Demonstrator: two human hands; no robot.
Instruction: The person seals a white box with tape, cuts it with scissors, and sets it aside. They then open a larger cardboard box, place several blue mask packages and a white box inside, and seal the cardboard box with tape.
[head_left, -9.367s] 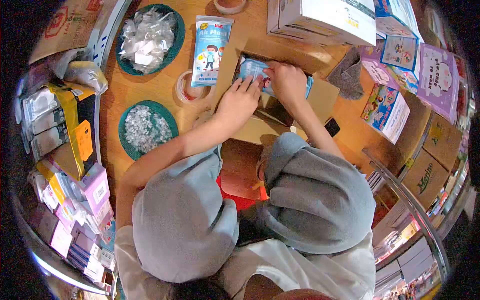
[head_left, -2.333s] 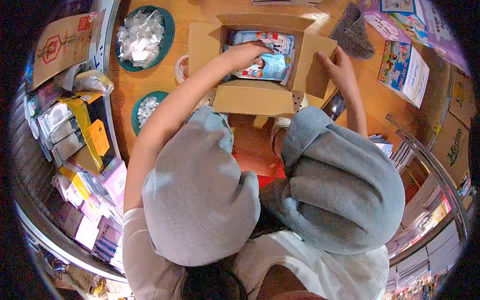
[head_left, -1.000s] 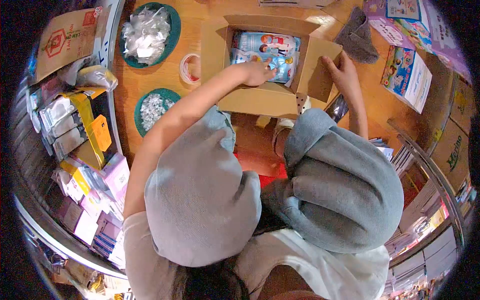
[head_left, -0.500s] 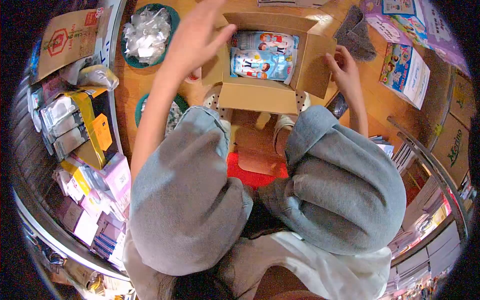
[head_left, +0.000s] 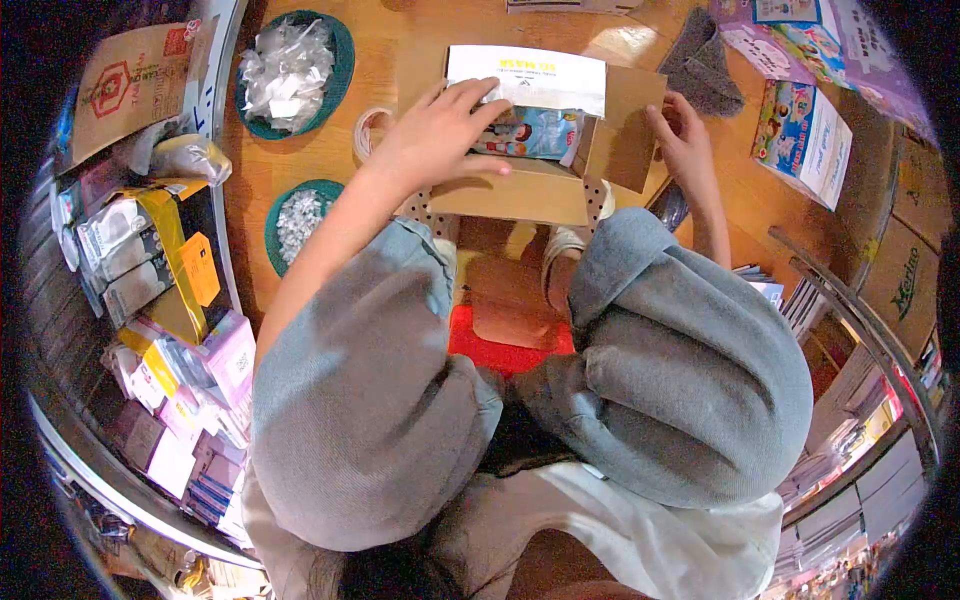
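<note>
An open cardboard box (head_left: 520,195) stands on the wooden floor in front of my knees. Blue printed mask packs (head_left: 530,132) lie inside, partly covered. The far flap (head_left: 525,78), with a white label on it, is folded down over them. My left hand (head_left: 435,130) lies flat with spread fingers on the box's left side, fingertips touching the white-labelled flap. My right hand (head_left: 685,140) grips the edge of the upright right flap (head_left: 625,125).
Left of the box are a tape roll (head_left: 365,130) and two green bowls, one of clear packets (head_left: 290,70), one of small bits (head_left: 300,215). Stacked packages (head_left: 160,290) line the left. A grey cloth (head_left: 700,65), printed boxes (head_left: 805,140) and cartons (head_left: 900,270) are on the right.
My left hand came out of the box, swung up over its left side and now rests flat there. The far white-labelled flap has folded down over the packs. My right hand stayed on the right flap.
</note>
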